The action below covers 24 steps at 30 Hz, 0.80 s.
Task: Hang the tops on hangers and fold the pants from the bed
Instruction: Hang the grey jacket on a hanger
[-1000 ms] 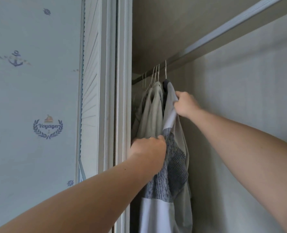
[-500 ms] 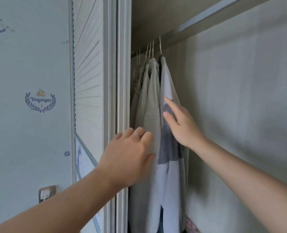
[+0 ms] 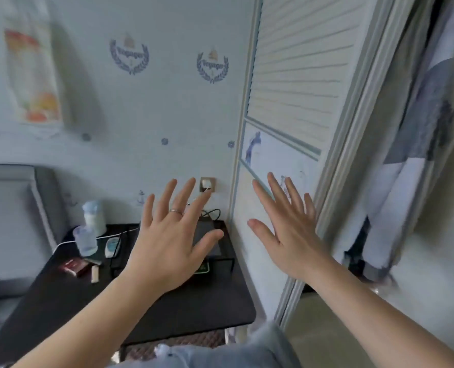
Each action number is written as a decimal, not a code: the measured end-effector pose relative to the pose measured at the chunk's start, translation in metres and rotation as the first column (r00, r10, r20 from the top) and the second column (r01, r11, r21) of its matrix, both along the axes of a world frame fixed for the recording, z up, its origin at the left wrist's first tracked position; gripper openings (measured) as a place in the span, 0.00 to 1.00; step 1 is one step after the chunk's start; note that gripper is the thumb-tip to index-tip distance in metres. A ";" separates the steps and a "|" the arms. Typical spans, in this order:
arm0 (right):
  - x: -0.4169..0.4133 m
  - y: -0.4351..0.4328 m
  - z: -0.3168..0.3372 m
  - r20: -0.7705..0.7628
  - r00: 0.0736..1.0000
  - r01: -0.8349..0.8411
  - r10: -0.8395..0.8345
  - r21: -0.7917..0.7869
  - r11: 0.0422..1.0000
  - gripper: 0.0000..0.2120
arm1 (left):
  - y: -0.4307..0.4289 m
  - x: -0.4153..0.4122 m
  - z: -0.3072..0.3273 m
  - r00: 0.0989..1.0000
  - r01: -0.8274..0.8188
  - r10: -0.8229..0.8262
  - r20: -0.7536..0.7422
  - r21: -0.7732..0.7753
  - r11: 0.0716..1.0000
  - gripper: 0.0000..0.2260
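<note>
A: Containers first, yeah? Only really seeing the wardrobe [image 3: 438,288] on the far right, open, with the hanging tops [image 3: 419,144] inside. Grey-and-white one in front, paler stuff behind, all a bit blurry. Something dark low down under them, can't tell what.

B: Agreed. Also spotted a clear cup [image 3: 86,241] on the black worktop [image 3: 180,309], but can't make out anything in it. White bottle [image 3: 94,217] right behind, touching or nearly.

A: And the hands?

B: Left hand [image 3: 172,240] and right hand [image 3: 292,235] both raised, backs to the camera. Grip fully spread on each, fingers fanned, holding nothing. Thin ring [image 3: 176,211] on the left one. Both well apart from the tops: left over the worktop, right in front of the louvred sliding door [image 3: 295,75], just beside the wardrobe's white frame.

A: Other clutter on the worktop: red pack [image 3: 73,265], lighter-looking thing [image 3: 95,273] just beside it, small white gadget [image 3: 111,247], black cables [image 3: 212,212], dark low stand [image 3: 217,252] at the back, partly hidden by the left thumb.

B: Plus a wall socket [image 3: 207,184] above with a white plug in it, "Voyager" crests [image 3: 212,66] on the wallpaper, a hanging poster [image 3: 31,75] top left, and a grey padded headboard [image 3: 13,221] far left.
</note>
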State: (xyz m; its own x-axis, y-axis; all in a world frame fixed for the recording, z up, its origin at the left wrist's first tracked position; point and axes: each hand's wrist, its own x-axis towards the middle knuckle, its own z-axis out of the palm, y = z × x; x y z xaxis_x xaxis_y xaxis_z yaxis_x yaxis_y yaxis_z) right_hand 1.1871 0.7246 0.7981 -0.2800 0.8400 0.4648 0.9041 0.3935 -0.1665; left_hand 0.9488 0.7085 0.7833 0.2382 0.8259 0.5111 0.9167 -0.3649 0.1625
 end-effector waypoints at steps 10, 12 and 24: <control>-0.281 -0.117 -0.120 -0.075 0.861 -0.501 0.504 -0.304 0.810 0.32 | -0.195 -0.229 -0.128 0.820 -0.533 0.571 0.022 -0.332 0.778 0.38; -0.328 -0.143 -0.139 -0.089 0.800 -0.584 0.593 -0.341 0.737 0.32 | -0.242 -0.262 -0.148 0.749 -0.612 0.663 0.004 -0.378 0.694 0.38; -0.532 -0.291 -0.231 -0.049 0.341 -0.747 0.939 -0.621 0.239 0.35 | -0.499 -0.360 -0.240 0.096 -0.791 0.994 -0.047 -0.610 0.047 0.39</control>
